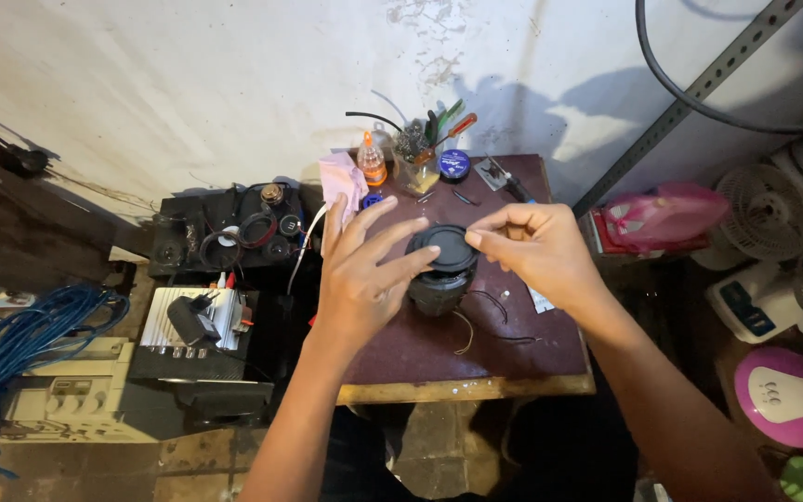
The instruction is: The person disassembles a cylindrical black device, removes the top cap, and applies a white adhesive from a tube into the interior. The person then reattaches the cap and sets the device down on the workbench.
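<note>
A round black speaker [441, 270] sits mid-desk [476, 358]. The left hand [360, 279], at its 9 o'clock, touches it with fingers spread. The right hand [532, 246], at 3 o'clock, pinches its rim.

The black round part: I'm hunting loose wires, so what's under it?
Under the black round part lies the maroon tabletop, with thin wires trailing out. Whatever sits directly beneath it is covered.

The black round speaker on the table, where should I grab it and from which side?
Probably grip the black round speaker by its ribbed lower body, from the two open sides. The left hand and right hand already flank it there; the smooth domed top gives fingers little purchase.
</note>
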